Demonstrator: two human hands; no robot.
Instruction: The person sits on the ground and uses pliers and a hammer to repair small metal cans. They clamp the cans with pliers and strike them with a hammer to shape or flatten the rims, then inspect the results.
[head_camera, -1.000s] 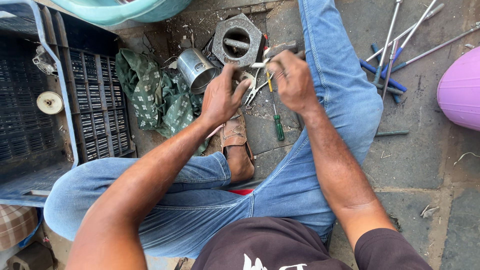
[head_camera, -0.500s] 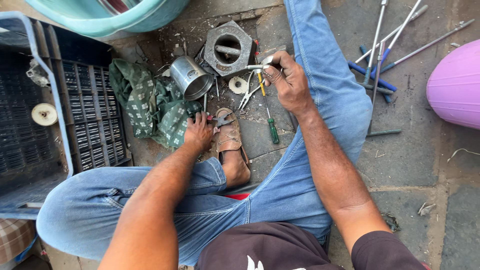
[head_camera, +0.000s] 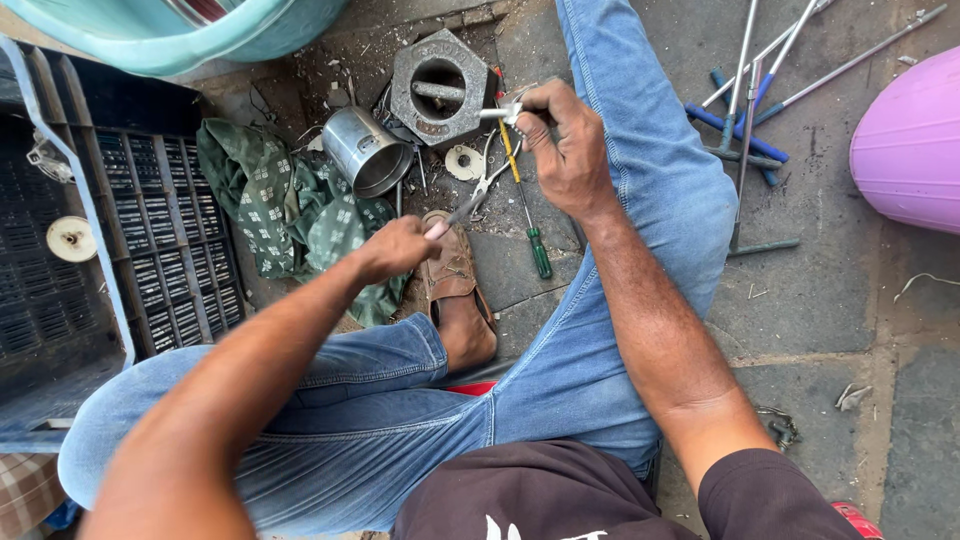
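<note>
Left hand (head_camera: 398, 250) grips pliers (head_camera: 478, 195) angled up-right toward the small metal part (head_camera: 497, 113) pinched in the right hand (head_camera: 562, 145)

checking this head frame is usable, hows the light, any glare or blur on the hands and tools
Head view: soft, even daylight with only faint shadows. Mild shine on the metal cup and the rods, nothing blown out. Right hand, left hand and pliers are reasonably sharp; the near left forearm is soft, and the edges bow from the wide lens.

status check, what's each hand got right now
Left hand shut on pliers, nose pointing up at the right. Right hand pinching a small metal part. Green screwdriver lying between them on the ground.
</note>
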